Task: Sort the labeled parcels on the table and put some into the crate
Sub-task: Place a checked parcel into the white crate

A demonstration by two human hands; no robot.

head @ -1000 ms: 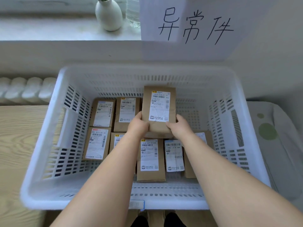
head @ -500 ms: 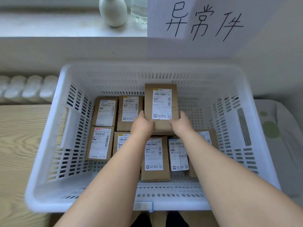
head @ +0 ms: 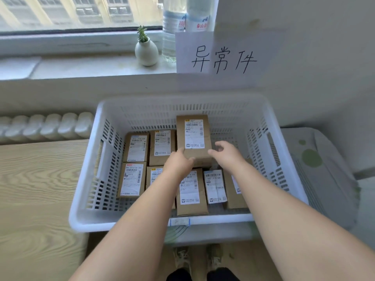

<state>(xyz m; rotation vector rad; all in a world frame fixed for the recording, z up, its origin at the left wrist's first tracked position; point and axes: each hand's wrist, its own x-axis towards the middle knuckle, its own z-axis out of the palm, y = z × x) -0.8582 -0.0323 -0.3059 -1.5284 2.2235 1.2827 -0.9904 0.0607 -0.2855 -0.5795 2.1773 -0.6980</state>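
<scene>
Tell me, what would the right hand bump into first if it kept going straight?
Probably the tall brown cardboard parcel standing in the white plastic crate. The right hand, fingers open, points at its lower edge; depth is unclear.

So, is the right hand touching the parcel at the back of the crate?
Apart. In the head view the right hand is open, and a thin strip of crate floor shows between its fingertips and the parcel.

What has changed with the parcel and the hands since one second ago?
The parcel was set in the crate's far row. The right hand has let go and opened; the left hand is loosening at its near corner. The other parcels have not moved.
</scene>
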